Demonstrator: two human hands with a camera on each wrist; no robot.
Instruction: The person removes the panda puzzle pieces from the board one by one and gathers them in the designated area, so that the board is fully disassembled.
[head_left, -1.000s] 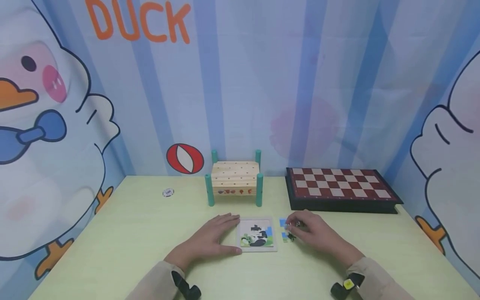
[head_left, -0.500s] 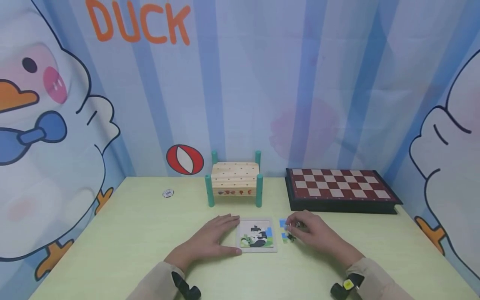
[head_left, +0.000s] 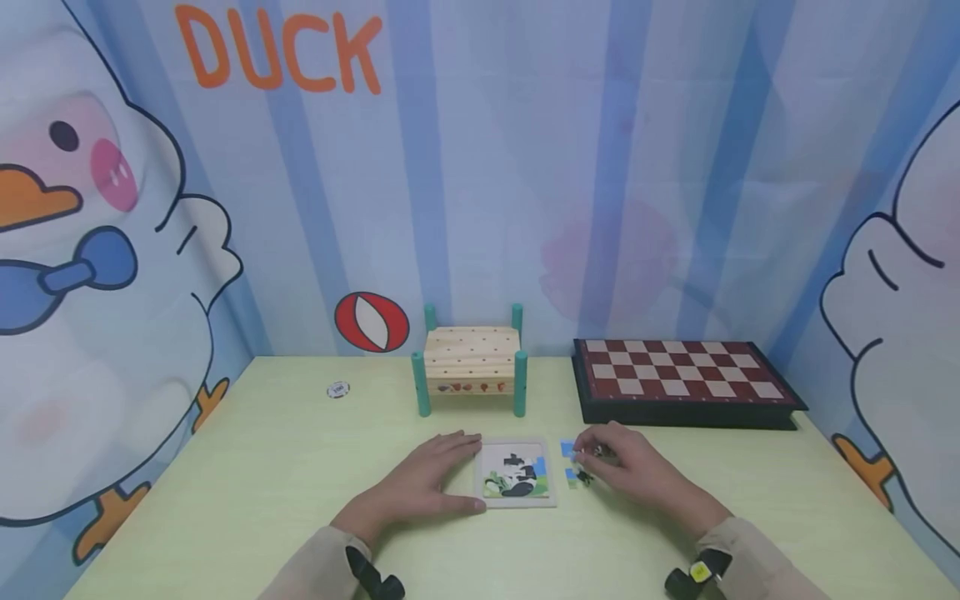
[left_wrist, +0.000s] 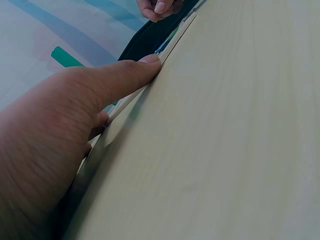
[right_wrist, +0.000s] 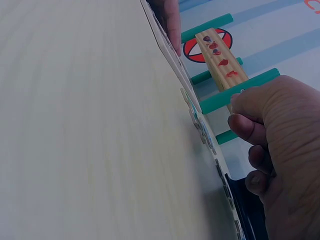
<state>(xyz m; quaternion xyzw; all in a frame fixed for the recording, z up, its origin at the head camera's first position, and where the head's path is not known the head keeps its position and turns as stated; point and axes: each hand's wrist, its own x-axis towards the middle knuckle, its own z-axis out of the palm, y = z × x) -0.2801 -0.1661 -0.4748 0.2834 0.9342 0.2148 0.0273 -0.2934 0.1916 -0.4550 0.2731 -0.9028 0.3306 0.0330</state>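
On the pale table (head_left: 465,558), toward the far left corner: one round chip (head_left: 338,390); then one left hand (head_left: 408,483), spread wide, thumb and fingertips at the left corners of one part-filled puzzle tray (head_left: 517,502). Next, loose pieces (head_left: 567,448) by the tray's right edge; one right hand (head_left: 637,467) over them, thumb and forefinger close, any grip on a piece not discernible. Step judged in hand: choosing a piece; next move, seemingly, a light pinch and carry to the tray's bare far part.

We see our head view tip up slightly: the off-white square puzzle frame (head_left: 517,502) and orange painted DUCK lettering (head_left: 272,50) appear a little lower than before.
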